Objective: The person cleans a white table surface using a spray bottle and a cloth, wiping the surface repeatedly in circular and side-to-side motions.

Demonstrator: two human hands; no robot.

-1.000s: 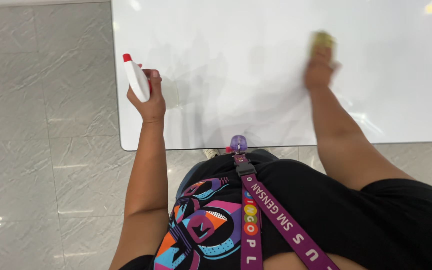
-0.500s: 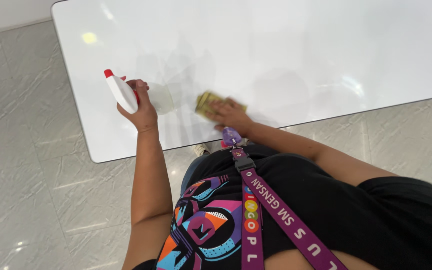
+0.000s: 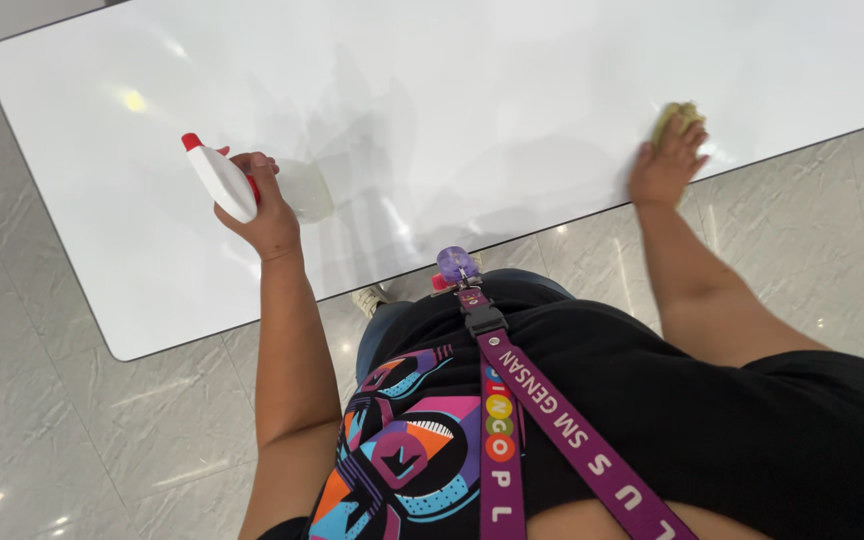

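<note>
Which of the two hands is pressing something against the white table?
The right hand, flat on a yellow-green cloth near the white table edge. The left hand grips a spray bottle instead.

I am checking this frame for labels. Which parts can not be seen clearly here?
- Sponge, head view: mostly hidden under the right hand; only a yellow-green edge shows.
- Spray bottle, head view: the left hand covers its neck and trigger; the liquid level cannot be read.
- White table: its top and right parts are cut off by the picture edge; its legs are hidden beneath the top.

Showroom-like interior: glossy marble floor
</note>
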